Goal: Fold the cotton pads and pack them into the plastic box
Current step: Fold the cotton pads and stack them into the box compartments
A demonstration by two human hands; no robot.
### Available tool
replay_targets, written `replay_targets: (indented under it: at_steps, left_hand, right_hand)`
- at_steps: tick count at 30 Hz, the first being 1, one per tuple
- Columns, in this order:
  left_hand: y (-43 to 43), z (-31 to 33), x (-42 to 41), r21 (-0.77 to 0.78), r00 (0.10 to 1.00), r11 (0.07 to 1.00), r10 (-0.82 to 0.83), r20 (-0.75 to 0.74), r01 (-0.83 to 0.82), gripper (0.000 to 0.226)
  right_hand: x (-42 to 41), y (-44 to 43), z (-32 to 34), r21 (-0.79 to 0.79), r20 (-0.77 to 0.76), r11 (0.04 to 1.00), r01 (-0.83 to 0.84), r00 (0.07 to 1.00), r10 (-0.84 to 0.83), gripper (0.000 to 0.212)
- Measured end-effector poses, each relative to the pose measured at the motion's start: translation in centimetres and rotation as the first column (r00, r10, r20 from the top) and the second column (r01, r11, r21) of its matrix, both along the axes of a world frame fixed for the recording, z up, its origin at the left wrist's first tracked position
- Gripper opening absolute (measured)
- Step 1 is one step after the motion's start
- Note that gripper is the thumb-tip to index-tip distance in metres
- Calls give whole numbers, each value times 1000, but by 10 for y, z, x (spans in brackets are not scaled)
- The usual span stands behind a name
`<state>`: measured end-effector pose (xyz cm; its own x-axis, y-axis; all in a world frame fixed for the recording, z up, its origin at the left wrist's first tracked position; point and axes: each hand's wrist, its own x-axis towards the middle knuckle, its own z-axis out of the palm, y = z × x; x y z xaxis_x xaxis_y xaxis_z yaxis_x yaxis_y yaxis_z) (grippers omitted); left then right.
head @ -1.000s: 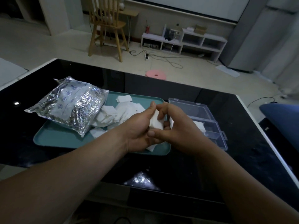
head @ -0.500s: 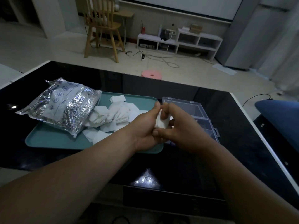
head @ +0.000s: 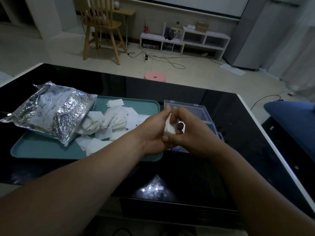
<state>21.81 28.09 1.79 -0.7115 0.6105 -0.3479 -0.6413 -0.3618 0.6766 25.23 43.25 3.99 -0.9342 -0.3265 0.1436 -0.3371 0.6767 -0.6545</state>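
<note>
Seen on the glossy black tabletop (head: pixel 238 133), white-edged along the right side: a teal tray (head: pixel 42 150) lying flat on the left half, long side toward the front; a clear plastic box (head: pixel 187 103) just beside the tray's right edge, toward the middle. Mirrors a bright patch of light near the front edge.

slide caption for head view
Left hand and right hand pinch a white cotton pad near a teal tray and clear plastic box

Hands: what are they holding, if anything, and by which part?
A white cotton pad, held between both. The left hand grips its left side; the right hand pinches its right side, forefinger on top, thumb below.
</note>
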Motion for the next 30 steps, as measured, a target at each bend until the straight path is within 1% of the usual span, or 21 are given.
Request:
replay_targets:
  at_steps: [1, 3, 4, 5, 7, 8, 10, 12, 14, 16, 19, 21, 22, 24, 25, 26, 28, 29, 30]
  left_hand:
    - [0, 1, -1, 7, 1000, 1000, -3, 0, 3, 53]
    - [-1, 2, -5, 30, 1000, 1000, 5, 1, -5, 34]
    - [-1, 3, -7, 46, 1000, 999, 19, 10, -19, 33]
    - [0, 4, -10, 52, 998, 997, 56, 28, -58, 37]
    - [4, 5, -14, 76, 988, 986, 144, 53, -148, 40]
    - [8, 6, -15, 69, 981, 979, 186, 53, -190, 36]
    - [18, 9, -14, 13, 966, 966, 258, 1, -258, 30]
    - [30, 9, -13, -78, 951, 950, 297, -82, -304, 27]
    - [41, 9, -11, -173, 938, 930, 295, -179, -326, 28]
    - [49, 7, -11, -256, 923, 907, 260, -284, -335, 31]
    - [61, 8, -11, -315, 909, 899, 175, -379, -304, 38]
    - [69, 12, -12, -337, 891, 897, 119, -439, -286, 46]
    - [73, 13, -15, -367, 865, 879, 93, -494, -304, 49]
    - [75, 9, -24, -483, 763, 783, -15, -646, -393, 53]
    - [75, 4, -29, -547, 697, 717, -119, -707, -432, 53]
    - [75, -2, -33, -609, 627, 649, -252, -737, -455, 52]
    - [78, -15, -36, -707, 484, 521, -516, -707, -478, 49]
    - [81, -21, -36, -735, 426, 473, -606, -672, -486, 47]
    - [83, -26, -36, -755, 388, 440, -666, -638, -486, 45]
  right_hand:
    - [0, 0, 1, -10, -3, 1000, 3, 1000, -3, 44]
    - [2, 0, 3, -37, -3, 999, 16, 1000, -16, 41]
    - [2, 2, 3, -50, -10, 998, 34, 999, -35, 38]
    - [2, 3, 4, -70, -18, 995, 68, 997, -69, 33]
    - [1, 6, 6, -139, -6, 974, 179, 983, -182, 20]
    - [0, 8, 6, -165, 6, 958, 235, 971, -237, 16]
    - [-2, 11, 4, -177, 40, 934, 311, 950, -309, 14]
    - [-3, 13, 1, -159, 50, 921, 355, 935, -352, 14]
    - [-3, 14, 0, -153, 31, 905, 396, 917, -397, 15]
    - [-3, 16, 0, -147, 12, 893, 425, 904, -428, 16]
    - [-6, 21, -1, -139, -26, 869, 476, 875, -483, 14]
    - [-12, 31, -1, -182, -6, 836, 517, 850, -527, 14]
    - [-16, 39, 1, -219, 15, 810, 544, 832, -554, 15]
    - [-24, 61, 5, -298, 61, 738, 606, 783, -619, 19]
    - [-27, 73, 4, -318, 78, 698, 642, 751, -656, 18]
    - [-29, 84, 2, -317, 89, 666, 675, 720, -688, 16]
    - [-33, 97, -7, -272, 90, 638, 720, 680, -728, 13]
    - [-34, 99, -13, -241, 76, 639, 730, 671, -738, 13]
    - [-36, 99, -19, -208, 61, 646, 735, 669, -741, 13]
